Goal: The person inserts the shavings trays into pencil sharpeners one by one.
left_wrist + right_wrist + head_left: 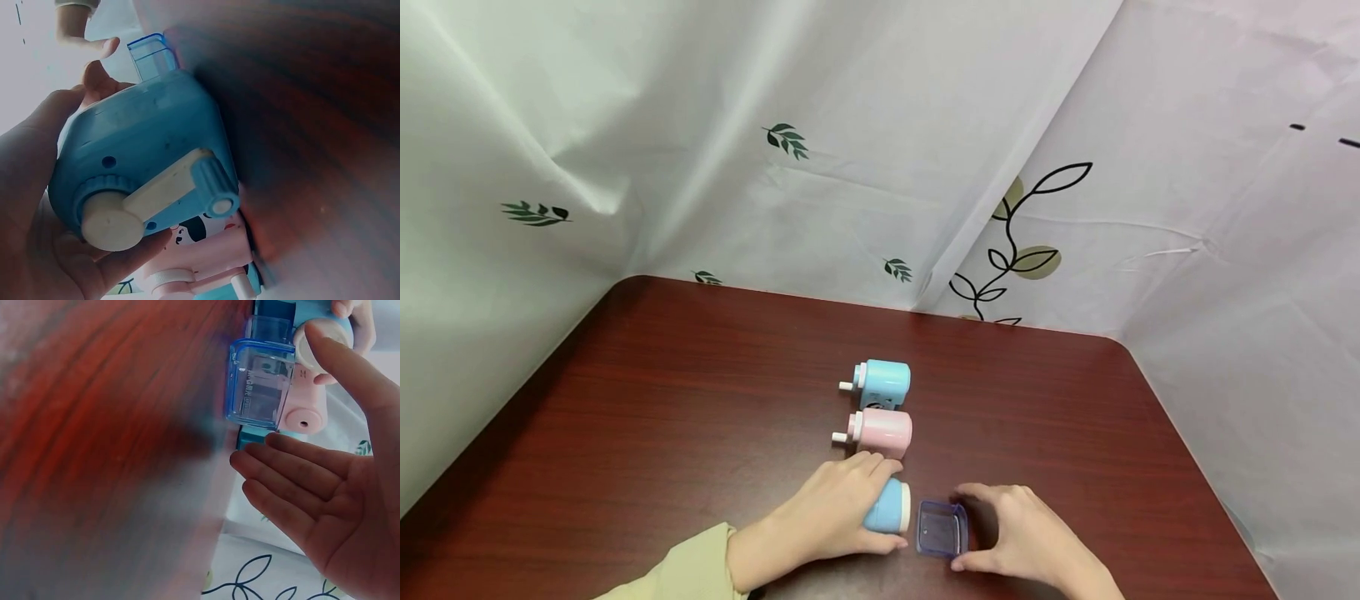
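My left hand (838,508) grips a blue hand-crank pencil sharpener (150,125) round its sides, with thumb and fingers on opposite faces. Its pale crank arm with a blue knob points toward the left wrist camera. Just right of it on the table sits a clear bluish shavings drawer (942,528), apart from the sharpener, its hollow showing. My right hand (1026,529) lies close beside the drawer. In the right wrist view the right fingers (300,469) are extended and the thumb is spread away from them, with the drawer (259,384) just beyond the fingertips.
Behind the left hand a pink crank sharpener (886,430) stands on the brown table (700,375), and another blue sharpener (887,381) stands farther back. Both cranks point left. A white curtain (850,167) with leaf prints hangs along the table's back and sides.
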{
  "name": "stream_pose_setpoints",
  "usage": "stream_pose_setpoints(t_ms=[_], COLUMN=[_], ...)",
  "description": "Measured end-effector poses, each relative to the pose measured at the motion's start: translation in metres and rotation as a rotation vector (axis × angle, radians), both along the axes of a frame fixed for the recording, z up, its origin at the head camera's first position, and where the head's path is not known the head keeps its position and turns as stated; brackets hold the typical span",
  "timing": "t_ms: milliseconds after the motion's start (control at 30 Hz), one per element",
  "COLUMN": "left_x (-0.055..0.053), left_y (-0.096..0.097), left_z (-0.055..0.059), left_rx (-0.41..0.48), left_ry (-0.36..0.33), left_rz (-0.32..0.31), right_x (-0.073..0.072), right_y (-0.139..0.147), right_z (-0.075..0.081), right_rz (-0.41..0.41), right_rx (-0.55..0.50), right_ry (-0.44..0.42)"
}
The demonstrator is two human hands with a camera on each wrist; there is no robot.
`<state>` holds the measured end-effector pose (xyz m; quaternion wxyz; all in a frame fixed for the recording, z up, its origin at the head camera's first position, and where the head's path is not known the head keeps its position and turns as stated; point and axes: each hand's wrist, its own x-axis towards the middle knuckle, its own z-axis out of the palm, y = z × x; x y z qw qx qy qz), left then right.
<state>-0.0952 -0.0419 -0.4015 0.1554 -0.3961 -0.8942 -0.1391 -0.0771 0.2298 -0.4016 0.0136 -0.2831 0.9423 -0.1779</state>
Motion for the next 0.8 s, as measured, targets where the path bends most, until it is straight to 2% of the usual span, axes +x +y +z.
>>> stream_pose_setpoints(t_ms=[267,500,800], left_x=[0.0011,0.0007,-0.0001], left_y=[0.0002,0.0008,0.0018], left_z=[-0.0008,-0.0016,-0.0046], left_rx=[-0.024,-0.020,-0.012], left_ry=[-0.029,-0.033,-0.015], left_rz=[-0.010,-0.017,-0.022], right_x=[0.0032,0.0035,0.0025], right_y=[0.0024,0.0011,-0.0010], right_z=[-0.0014,-0.0053,-0.0055], right_rz=[0.023,0.051,0.052], right_rx=[0.018,-0.032,-0.067], right_ry=[-0.044,-0.006,-0.059])
